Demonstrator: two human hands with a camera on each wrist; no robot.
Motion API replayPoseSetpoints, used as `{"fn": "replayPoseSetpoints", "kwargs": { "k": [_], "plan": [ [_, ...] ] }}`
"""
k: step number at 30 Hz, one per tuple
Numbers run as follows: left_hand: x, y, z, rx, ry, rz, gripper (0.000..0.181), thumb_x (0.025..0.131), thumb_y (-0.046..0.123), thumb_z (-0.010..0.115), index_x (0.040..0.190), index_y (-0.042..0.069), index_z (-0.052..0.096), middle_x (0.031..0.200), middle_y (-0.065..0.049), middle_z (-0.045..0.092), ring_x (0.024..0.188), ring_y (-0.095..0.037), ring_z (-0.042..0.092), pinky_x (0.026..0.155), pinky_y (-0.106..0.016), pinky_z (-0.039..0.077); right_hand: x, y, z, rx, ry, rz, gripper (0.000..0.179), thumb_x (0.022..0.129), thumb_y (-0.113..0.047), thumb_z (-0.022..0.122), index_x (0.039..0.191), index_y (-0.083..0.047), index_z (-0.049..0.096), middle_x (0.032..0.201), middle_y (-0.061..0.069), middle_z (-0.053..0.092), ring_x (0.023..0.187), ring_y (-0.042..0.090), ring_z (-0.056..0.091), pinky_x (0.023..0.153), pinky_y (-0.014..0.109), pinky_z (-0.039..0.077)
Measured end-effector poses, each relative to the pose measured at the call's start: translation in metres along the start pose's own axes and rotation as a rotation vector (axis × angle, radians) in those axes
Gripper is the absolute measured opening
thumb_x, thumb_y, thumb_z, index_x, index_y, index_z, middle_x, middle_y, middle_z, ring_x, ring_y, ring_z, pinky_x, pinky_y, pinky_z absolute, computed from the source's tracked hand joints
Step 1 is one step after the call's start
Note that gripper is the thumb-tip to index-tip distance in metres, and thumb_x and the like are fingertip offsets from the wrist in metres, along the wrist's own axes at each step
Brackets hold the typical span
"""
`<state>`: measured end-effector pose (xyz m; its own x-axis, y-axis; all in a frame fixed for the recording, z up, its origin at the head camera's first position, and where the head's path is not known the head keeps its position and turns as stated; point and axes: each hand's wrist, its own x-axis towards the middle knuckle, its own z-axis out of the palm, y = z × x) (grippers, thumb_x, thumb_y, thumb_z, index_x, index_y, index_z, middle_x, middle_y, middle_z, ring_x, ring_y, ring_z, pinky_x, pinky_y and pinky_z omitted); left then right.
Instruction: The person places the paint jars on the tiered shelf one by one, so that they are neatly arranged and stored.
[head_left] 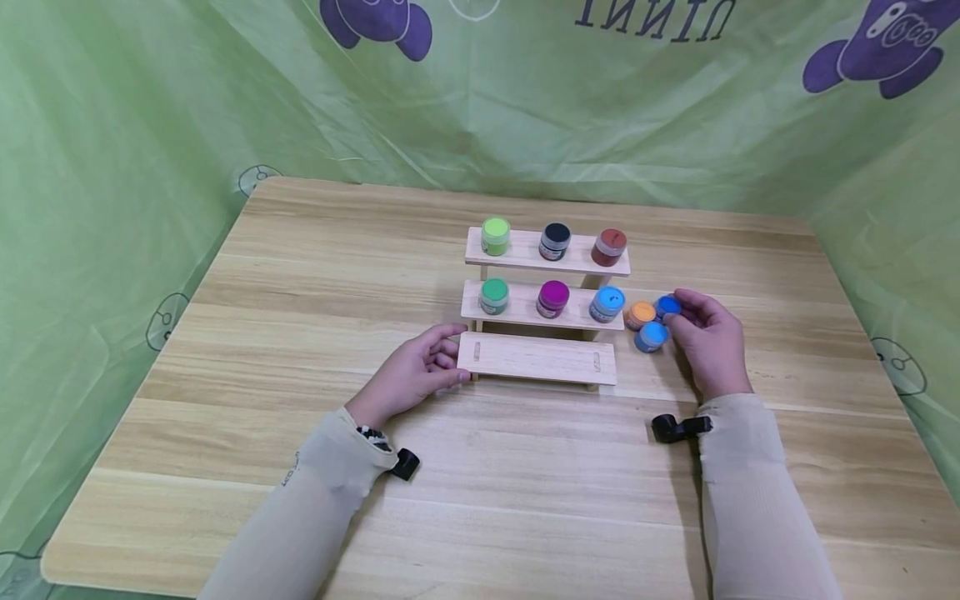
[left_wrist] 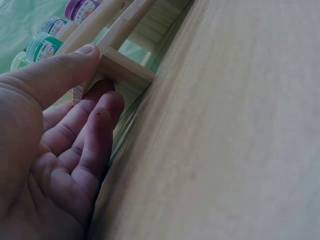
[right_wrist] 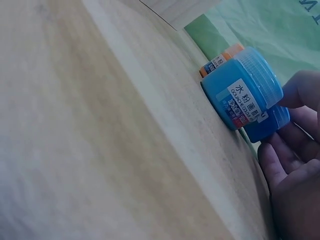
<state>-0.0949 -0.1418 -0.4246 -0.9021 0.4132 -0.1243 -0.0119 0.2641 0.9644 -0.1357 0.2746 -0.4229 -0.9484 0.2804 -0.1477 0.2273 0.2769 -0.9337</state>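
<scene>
A three-tier wooden display stand [head_left: 536, 360] stands on the table, its lowest tier bare. My left hand [head_left: 414, 375] grips the left end of that tier, thumb on the edge [left_wrist: 80, 87] and fingers curled beneath. My right hand [head_left: 708, 346] holds a dark blue paint jar [head_left: 667, 307] on the table to the right of the stand, with thumb and fingers around it. Close by are a light blue gouache jar [head_left: 651, 337] and an orange jar [head_left: 641, 314]. In the right wrist view the light blue jar [right_wrist: 235, 90] partly hides the dark blue one [right_wrist: 267, 125].
On the top tier sit a lime green jar [head_left: 495, 237], a black jar [head_left: 555, 242] and a dark red jar [head_left: 609, 247]. The middle tier carries a green jar [head_left: 493, 296], a purple jar [head_left: 552, 299] and a blue jar [head_left: 607, 303]. Green cloth [head_left: 465, 125] surrounds the table.
</scene>
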Motion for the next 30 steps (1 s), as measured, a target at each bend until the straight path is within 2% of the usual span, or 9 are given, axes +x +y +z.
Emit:
{"fn": "replayPoseSetpoints", "kwargs": {
  "k": [6, 15, 30],
  "plan": [
    [0.0, 0.001, -0.001, -0.013, 0.0, 0.0, 0.069, 0.087, -0.002, 0.076, 0.147, 0.001, 0.044, 0.111, -0.015, 0.064, 0.092, -0.021, 0.063, 0.073, -0.025, 0.057, 0.0, -0.002, 0.0, -0.031, 0.035, 0.015, 0.05, 0.096, -0.02, 0.069, 0.142, -0.009, 0.056, 0.13, 0.001, 0.057, 0.109, 0.008, 0.053, 0.086, 0.008, 0.047],
    [-0.001, 0.003, -0.002, -0.017, 0.003, -0.002, 0.069, 0.087, -0.002, 0.076, 0.147, 0.001, 0.044, 0.11, -0.015, 0.064, 0.091, -0.02, 0.062, 0.072, -0.024, 0.057, -0.001, -0.008, 0.001, 0.002, 0.057, 0.048, 0.049, 0.095, -0.023, 0.072, 0.14, -0.011, 0.059, 0.129, 0.0, 0.057, 0.109, 0.008, 0.053, 0.084, 0.008, 0.049],
    [0.001, -0.001, 0.001, -0.044, -0.006, -0.003, 0.068, 0.086, -0.003, 0.076, 0.147, 0.003, 0.045, 0.11, -0.015, 0.064, 0.091, -0.021, 0.062, 0.073, -0.025, 0.058, -0.017, -0.021, -0.008, 0.01, 0.092, -0.007, 0.047, 0.091, -0.026, 0.076, 0.134, -0.012, 0.064, 0.124, -0.004, 0.06, 0.11, 0.01, 0.056, 0.081, 0.007, 0.049]
  ]
}}
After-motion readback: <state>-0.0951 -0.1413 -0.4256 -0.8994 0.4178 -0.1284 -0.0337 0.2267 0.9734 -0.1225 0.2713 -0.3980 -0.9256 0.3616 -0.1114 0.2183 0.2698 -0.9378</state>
